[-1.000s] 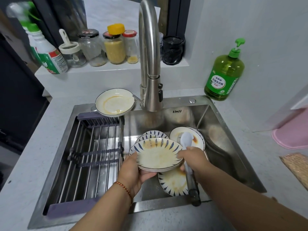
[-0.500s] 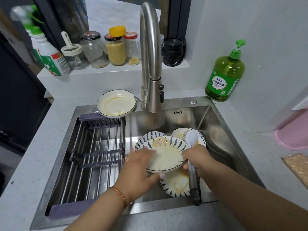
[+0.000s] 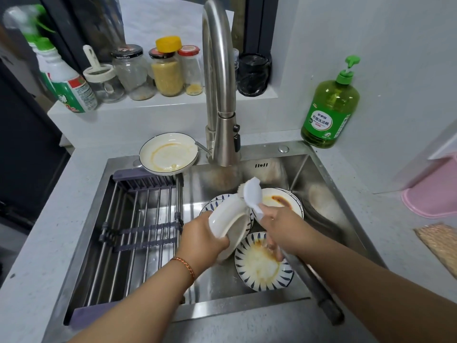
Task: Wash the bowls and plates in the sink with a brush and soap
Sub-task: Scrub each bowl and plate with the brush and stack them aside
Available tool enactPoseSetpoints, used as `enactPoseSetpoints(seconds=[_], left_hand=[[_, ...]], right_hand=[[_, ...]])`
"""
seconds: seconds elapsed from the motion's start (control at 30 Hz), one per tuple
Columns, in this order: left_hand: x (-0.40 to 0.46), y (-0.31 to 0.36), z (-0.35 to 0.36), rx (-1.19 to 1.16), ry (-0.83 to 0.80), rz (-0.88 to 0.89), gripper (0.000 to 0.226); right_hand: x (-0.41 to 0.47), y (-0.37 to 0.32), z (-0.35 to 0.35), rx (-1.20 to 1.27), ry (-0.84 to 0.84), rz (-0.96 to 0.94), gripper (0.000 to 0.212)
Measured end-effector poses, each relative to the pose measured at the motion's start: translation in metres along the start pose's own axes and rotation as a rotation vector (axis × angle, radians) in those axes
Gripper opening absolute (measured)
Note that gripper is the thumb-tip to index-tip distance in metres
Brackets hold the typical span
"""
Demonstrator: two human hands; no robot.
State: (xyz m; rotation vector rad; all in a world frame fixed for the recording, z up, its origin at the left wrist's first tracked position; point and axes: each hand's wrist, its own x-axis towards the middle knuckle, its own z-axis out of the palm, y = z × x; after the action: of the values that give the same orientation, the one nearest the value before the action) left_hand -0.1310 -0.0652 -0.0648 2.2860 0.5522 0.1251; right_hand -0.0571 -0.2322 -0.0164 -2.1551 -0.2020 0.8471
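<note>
left to right, head view. spray bottle (image 3: 71,92) and a row of jars (image 3: 138,73) on the shelf behind the sink; one jar (image 3: 167,73) holds yellow grains, the others look near empty. drying rack (image 3: 138,233) spans the left half of the sink (image 3: 321,194) and carries nothing. a stained shallow plate (image 3: 168,156) rests on the sink's back rim, beside the faucet (image 3: 220,95). my left hand (image 3: 201,240) has its grip clenched on the lower edge of a white bowl (image 3: 228,220), tipped on edge with its underside toward the camera, above the other dishes. my right hand (image 3: 279,225) grasps the brush (image 3: 252,195) by its handle, the head at the bowl's upper rim. below lie a blue-striped bowl (image 3: 259,264) with an orange sauce film, a plate (image 3: 282,200) with a red-brown smear behind it, and more striped dishes partly hidden. green soap bottle (image 3: 330,112), mostly full, stands on the bench at right. judgement: the bowl is stiff, brittle ceramic, moderately heavy, and will be slippery once wet and soapy; i would hold it by the rim and foot, thumb inside, low over the sink so a slip falls short. no running water is visible.
</note>
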Motion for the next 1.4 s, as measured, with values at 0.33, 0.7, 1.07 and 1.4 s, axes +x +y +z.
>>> enactPoseSetpoints(seconds=[0.33, 0.7, 1.07, 1.4], left_hand=[[0.007, -0.004, -0.006, -0.313, -0.056, -0.098, 0.037], [0.010, -0.010, -0.009, -0.361, -0.056, -0.145, 0.040], [0.005, -0.008, -0.010, -0.433, -0.079, -0.136, 0.035], [-0.004, -0.009, -0.019, -0.735, 0.063, -0.190, 0.039]], right_hand=[[-0.018, -0.020, -0.001, -0.304, -0.060, -0.054, 0.049], [-0.017, -0.030, 0.009, -0.320, -0.102, -0.091, 0.048], [-0.032, -0.037, 0.012, -0.526, -0.155, -0.218, 0.050], [0.007, 0.007, -0.008, 0.076, -0.048, 0.098, 0.035]])
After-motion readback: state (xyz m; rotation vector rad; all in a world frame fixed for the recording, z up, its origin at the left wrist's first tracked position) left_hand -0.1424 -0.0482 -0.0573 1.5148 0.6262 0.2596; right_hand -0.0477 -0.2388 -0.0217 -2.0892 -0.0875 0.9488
